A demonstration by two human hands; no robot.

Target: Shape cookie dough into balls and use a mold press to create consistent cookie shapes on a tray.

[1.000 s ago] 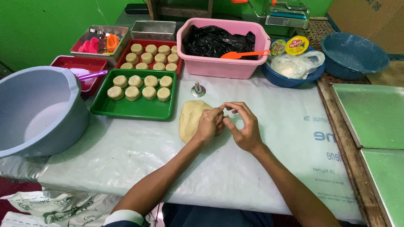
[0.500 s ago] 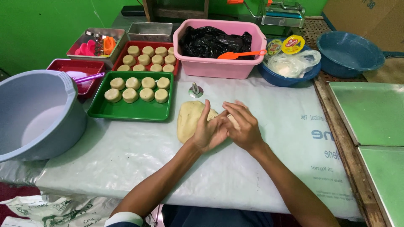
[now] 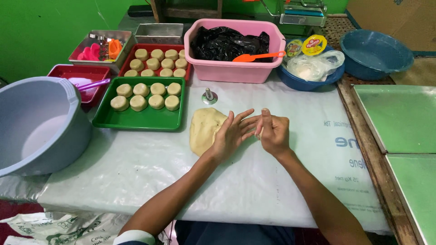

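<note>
The left hand (image 3: pixel 231 136) and the right hand (image 3: pixel 272 134) are pressed together palm to palm over the table (image 3: pixel 136 181), and a small piece of dough (image 3: pixel 259 132) is caught between them; only a pale edge of it shows between the palms. The fingers of the left hand are spread flat, and the right hand is more curled around the piece.

Just left of the hands lies the big lump of dough (image 3: pixel 204 129), touching the left hand or very near to it. It is thick, so I judge that much dough is left to be portioned.

What is done can be counted on the trays. The green tray (image 3: pixel 136 120) holds eight round pieces in two rows at its far side, and its near half is bare. The red tray (image 3: pixel 181 47) behind it looks almost full with round pieces. A small metal stamp (image 3: pixel 209 96) stands between the green tray and the lump.

At the left stands a grey basin (image 3: pixel 41 122), and behind is a pink tub (image 3: pixel 236 68) with a black bag and an orange spoon
</note>
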